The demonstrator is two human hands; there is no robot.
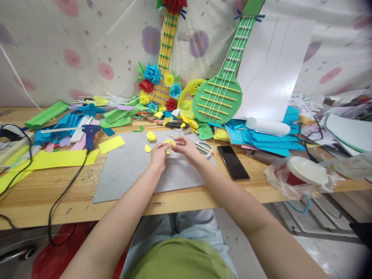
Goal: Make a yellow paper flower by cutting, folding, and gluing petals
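Above the grey cutting mat [116,174], my left hand [159,155] and my right hand [187,148] meet, fingers closed on a small piece of yellow paper [171,142]. Its exact shape is partly hidden by the fingers. A crumpled yellow paper flower [151,136] lies on the mat just beyond my left hand, with a loose yellow petal [148,148] nearer to me. Beside my right hand rest scissors [204,148] with pale handles, their blades partly covered by the hand.
A blue glue gun [89,135] with a black cord stands left among paper scraps. Behind the mat lie a utility knife [176,124] and yellow and green paper instruments [219,99]. A phone [233,162] and a plastic-wrapped tape roll [302,174] are to the right.
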